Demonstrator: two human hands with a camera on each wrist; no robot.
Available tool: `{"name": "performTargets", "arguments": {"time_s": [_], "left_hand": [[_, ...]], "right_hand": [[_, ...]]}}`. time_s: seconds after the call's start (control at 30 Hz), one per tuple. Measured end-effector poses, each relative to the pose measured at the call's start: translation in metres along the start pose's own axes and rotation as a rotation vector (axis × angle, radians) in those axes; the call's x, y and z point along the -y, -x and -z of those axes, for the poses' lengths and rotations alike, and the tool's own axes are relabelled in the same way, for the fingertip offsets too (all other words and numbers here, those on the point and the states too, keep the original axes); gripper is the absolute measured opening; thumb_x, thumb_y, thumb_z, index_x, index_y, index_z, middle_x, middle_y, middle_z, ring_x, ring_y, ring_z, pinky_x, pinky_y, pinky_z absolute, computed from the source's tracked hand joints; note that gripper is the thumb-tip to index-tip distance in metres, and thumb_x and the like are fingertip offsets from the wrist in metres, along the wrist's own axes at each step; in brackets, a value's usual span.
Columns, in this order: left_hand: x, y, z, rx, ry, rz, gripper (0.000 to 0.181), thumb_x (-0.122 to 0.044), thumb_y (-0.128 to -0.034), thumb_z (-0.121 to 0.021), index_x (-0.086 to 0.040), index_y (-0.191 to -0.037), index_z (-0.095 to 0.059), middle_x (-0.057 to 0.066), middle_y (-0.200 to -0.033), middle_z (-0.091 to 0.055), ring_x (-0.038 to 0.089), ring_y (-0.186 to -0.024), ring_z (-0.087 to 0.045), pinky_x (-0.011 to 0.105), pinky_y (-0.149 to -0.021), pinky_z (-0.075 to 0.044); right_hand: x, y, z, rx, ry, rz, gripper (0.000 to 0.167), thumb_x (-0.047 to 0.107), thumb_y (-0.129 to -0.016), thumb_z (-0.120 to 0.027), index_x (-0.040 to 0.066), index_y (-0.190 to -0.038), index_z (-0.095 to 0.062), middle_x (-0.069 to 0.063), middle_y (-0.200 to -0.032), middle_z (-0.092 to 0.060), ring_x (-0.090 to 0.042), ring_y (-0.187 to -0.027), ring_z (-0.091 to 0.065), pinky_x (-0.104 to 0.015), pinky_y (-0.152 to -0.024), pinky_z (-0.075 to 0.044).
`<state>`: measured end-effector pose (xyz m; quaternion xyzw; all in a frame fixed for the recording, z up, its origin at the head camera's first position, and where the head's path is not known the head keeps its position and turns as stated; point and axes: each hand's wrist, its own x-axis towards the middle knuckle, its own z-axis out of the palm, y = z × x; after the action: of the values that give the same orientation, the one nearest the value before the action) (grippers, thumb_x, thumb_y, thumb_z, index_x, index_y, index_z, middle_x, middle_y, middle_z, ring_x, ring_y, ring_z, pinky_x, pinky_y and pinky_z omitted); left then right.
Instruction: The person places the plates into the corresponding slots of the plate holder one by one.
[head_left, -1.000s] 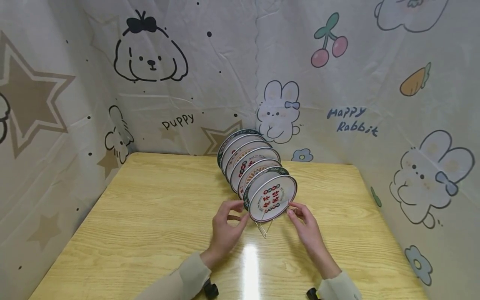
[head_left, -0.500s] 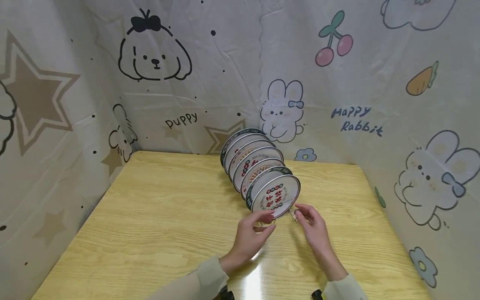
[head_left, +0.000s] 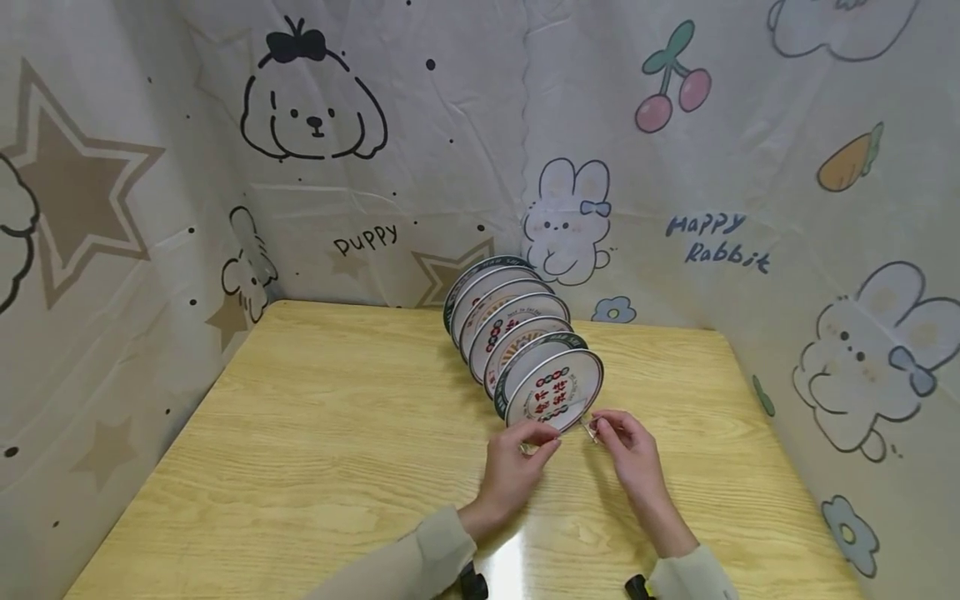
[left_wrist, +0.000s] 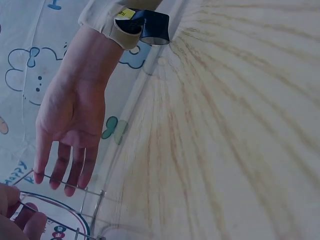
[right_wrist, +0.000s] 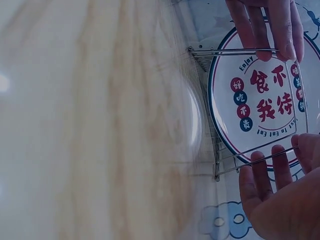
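Several round printed plates stand on edge in a row in a metal wire plate rack (right_wrist: 218, 155). The front plate (head_left: 555, 387), white with red characters and a dark rim, faces me at the near end. My left hand (head_left: 513, 471) pinches the rack's front wire at the left, just below that plate. At the right, my right hand (head_left: 636, 457) holds the wire between thumb and fingers, its other fingers extended along the rack in the right wrist view. Most of the rack is hidden behind plates and hands in the head view.
The wood-grain table (head_left: 337, 400) spreads out on both sides of the rack. A printed cloth (head_left: 337, 192) with puppies, rabbits and stars hangs around its back and sides. The rearmost plates stand close to the back cloth.
My left hand has moved right, from beside the front plate to below it, and now pinches the front wire. My right hand has stayed at the rack's right side. The view has shifted slightly.
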<state>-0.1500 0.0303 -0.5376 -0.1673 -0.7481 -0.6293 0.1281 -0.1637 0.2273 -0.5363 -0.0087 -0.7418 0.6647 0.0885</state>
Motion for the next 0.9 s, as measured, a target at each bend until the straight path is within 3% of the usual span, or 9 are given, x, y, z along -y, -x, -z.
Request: {"name": "performTargets", "arguments": {"time_s": [0.13, 0.37, 0.57, 0.73, 0.9], "left_hand": [[0.001, -0.001, 0.000, 0.008, -0.003, 0.000, 0.009, -0.007, -0.0913, -0.077, -0.008, -0.100, -0.078, 0.002, -0.097, -0.077, 0.014, -0.085, -0.071, 0.029, -0.072, -0.066], [0.003, -0.001, 0.001, 0.013, -0.012, -0.015, 0.010, -0.007, -0.0912, -0.077, -0.008, -0.101, -0.077, 0.002, -0.096, -0.077, 0.006, -0.084, -0.068, 0.028, -0.072, -0.065], [0.004, -0.002, 0.004, 0.025, -0.009, -0.013, 0.010, -0.008, -0.0913, -0.077, -0.010, -0.101, -0.078, 0.000, -0.097, -0.077, 0.005, -0.084, -0.067, 0.030, -0.077, -0.064], [0.007, -0.001, 0.009, 0.027, -0.011, -0.012, 0.011, -0.006, -0.0904, -0.078, -0.010, -0.100, -0.078, -0.002, -0.095, -0.077, 0.006, -0.082, -0.067, 0.029, -0.076, -0.063], [0.009, 0.000, 0.020, 0.030, 0.005, 0.001, 0.011, -0.006, -0.0902, -0.078, -0.010, -0.101, -0.079, -0.002, -0.094, -0.077, 0.008, -0.082, -0.067, 0.027, -0.075, -0.062]], "right_hand": [[-0.001, -0.002, 0.001, 0.000, -0.011, -0.016, 0.026, 0.010, -0.104, -0.062, -0.011, -0.118, -0.064, 0.006, -0.097, -0.074, -0.005, -0.094, -0.070, -0.018, -0.088, -0.060], [0.000, -0.002, 0.000, -0.002, -0.010, -0.029, 0.025, 0.010, -0.104, -0.062, -0.011, -0.117, -0.064, 0.009, -0.095, -0.073, -0.008, -0.094, -0.071, -0.017, -0.086, -0.060], [0.002, -0.002, 0.000, 0.014, 0.016, -0.056, 0.027, 0.009, -0.104, -0.061, -0.012, -0.121, -0.063, 0.003, -0.100, -0.074, -0.008, -0.096, -0.070, -0.019, -0.088, -0.061], [0.002, -0.002, -0.001, 0.045, 0.024, -0.067, 0.028, 0.008, -0.103, -0.061, -0.013, -0.122, -0.063, -0.005, -0.103, -0.073, -0.010, -0.096, -0.071, -0.023, -0.088, -0.063], [0.004, 0.002, -0.006, 0.072, 0.012, -0.053, 0.025, 0.004, -0.102, -0.062, -0.015, -0.119, -0.063, -0.002, -0.099, -0.074, -0.012, -0.093, -0.071, -0.024, -0.084, -0.063]]}}
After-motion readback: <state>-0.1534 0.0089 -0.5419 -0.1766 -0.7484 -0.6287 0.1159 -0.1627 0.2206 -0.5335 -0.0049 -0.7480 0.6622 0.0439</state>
